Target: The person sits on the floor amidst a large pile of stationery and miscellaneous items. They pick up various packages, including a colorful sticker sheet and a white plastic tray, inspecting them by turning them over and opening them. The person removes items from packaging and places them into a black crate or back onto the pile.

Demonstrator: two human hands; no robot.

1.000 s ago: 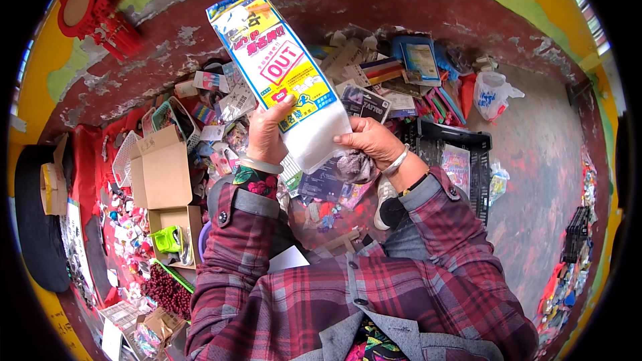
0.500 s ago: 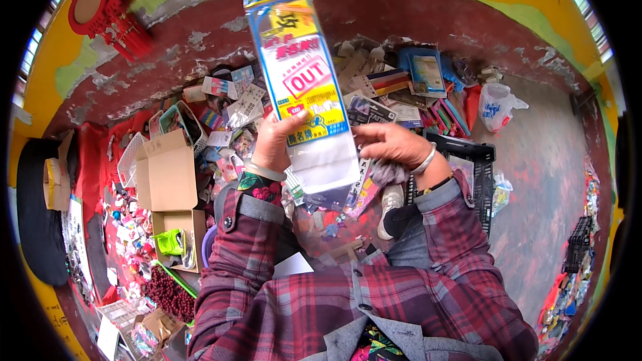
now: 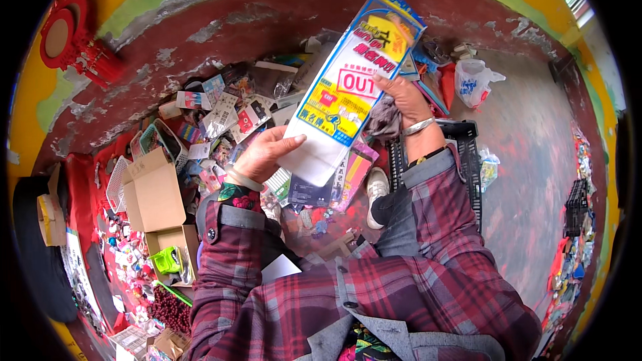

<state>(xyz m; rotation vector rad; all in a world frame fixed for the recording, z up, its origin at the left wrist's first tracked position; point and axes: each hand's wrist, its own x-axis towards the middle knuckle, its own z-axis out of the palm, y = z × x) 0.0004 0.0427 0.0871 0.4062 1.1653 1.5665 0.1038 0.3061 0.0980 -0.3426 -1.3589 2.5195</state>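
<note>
A long, flat plastic packet (image 3: pixel 338 103), printed blue, yellow, white and pink, is held aslant before me, its top leaning to the right. My left hand (image 3: pixel 262 154) is closed on its lower white end, thumb on the front face. Along the right edge, my right hand (image 3: pixel 409 101) pinches the packet with the thumb on top; its other fingers are hidden behind. A crumpled grey-purple cloth (image 3: pixel 384 119) hangs by the right palm, apparently in the same hand. Beneath the packet, flat packages (image 3: pixel 311 190) and printed cards lie in a pile on the floor.
A black plastic crate (image 3: pixel 471 180) stands by my right leg, a white plastic bag (image 3: pixel 475 83) beyond it. On the left are an open cardboard box (image 3: pixel 157 194), baskets (image 3: pixel 167 140) and scattered small goods. A peeling red wall (image 3: pixel 221 33) curves behind the pile.
The packet has tilted over to the right. My right hand, earlier beside it with the cloth, now grips its right edge; my left hand has slid to the lower end.
</note>
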